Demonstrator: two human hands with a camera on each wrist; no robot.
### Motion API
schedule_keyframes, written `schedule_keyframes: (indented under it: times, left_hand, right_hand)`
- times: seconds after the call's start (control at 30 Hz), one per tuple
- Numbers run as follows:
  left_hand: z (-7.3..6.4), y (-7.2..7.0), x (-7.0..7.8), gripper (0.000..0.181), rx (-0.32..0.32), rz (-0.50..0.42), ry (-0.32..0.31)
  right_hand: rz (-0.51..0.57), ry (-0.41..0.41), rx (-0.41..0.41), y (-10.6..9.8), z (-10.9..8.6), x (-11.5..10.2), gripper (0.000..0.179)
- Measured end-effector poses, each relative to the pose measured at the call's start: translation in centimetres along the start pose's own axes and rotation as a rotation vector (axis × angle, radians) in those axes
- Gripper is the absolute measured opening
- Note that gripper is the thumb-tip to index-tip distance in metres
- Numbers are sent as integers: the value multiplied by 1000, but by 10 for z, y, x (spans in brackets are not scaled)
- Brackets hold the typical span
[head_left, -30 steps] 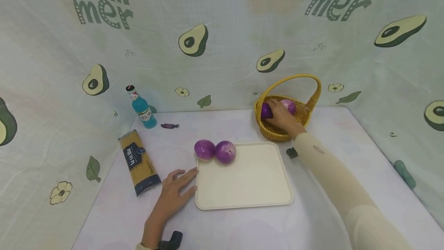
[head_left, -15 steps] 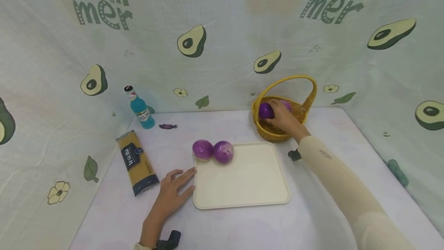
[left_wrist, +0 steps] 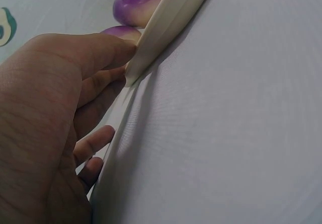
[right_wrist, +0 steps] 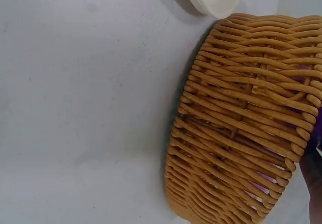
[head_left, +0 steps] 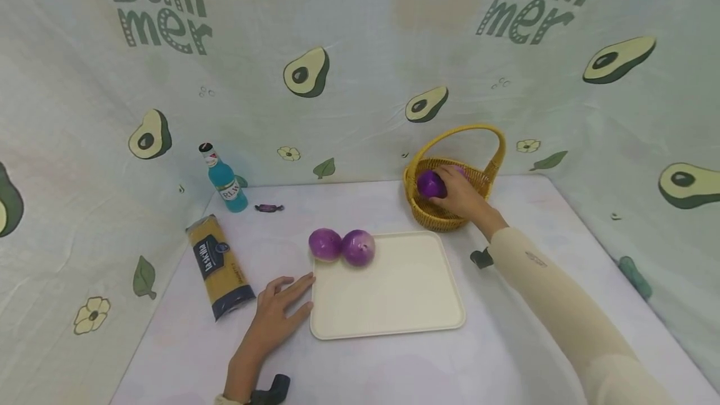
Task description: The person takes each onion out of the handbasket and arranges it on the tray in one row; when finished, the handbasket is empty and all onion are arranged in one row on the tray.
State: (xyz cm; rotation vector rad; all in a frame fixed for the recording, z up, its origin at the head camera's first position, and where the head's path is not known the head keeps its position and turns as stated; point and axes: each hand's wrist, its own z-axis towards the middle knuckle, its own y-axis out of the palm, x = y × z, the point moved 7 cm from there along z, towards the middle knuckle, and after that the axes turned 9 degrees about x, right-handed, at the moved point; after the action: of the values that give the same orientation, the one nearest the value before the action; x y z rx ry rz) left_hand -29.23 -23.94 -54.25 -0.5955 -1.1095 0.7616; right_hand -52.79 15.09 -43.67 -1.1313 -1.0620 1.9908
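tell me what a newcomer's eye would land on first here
Probably the yellow wicker basket at the back right, where the right hand grips a purple vegetable. Next, two glossy purple vegetables at the far left corner of the cream tray, then the bright blue bottle at the back left.

Soft, even light fills the head view, with a faint shadow on the table [head_left: 394,364] right of the tray [head_left: 388,295]. Wide-angle stretch shows at the edges, well away from the tray. The left wrist view is dimmer: the left hand [left_wrist: 45,118] beside the tray is shaded, and white glare dots a purple vegetable [left_wrist: 135,10] at its rim. In the right wrist view, the basket [right_wrist: 241,118] near the tray looks sharp.
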Motion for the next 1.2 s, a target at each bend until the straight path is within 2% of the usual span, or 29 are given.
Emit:
schedule_keyframes:
  times: [0.2,0.5,0.7,0.83,1.03,1.2]
  left_hand:
    - [0,-2,2,52,-3,-9,-11]
    - [-1,-2,3,52,9,-10,5]
    - [-1,-1,1,52,16,0,19]
    - [-2,0,1,52,5,-3,7]
    - [-2,-4,4,52,8,-11,7]
    - [-2,-3,4,51,19,-12,31]
  right_hand:
    - [-5,-7,13,-5,-6,-3,80]
    - [-2,3,31,-13,-16,-11,79]
    - [12,-28,54,-17,-22,-15,77]
    - [12,-54,83,-20,-26,-16,75]
    - [29,-79,116,-27,-32,-21,74]
    - [32,-82,125,-29,-38,-21,75]
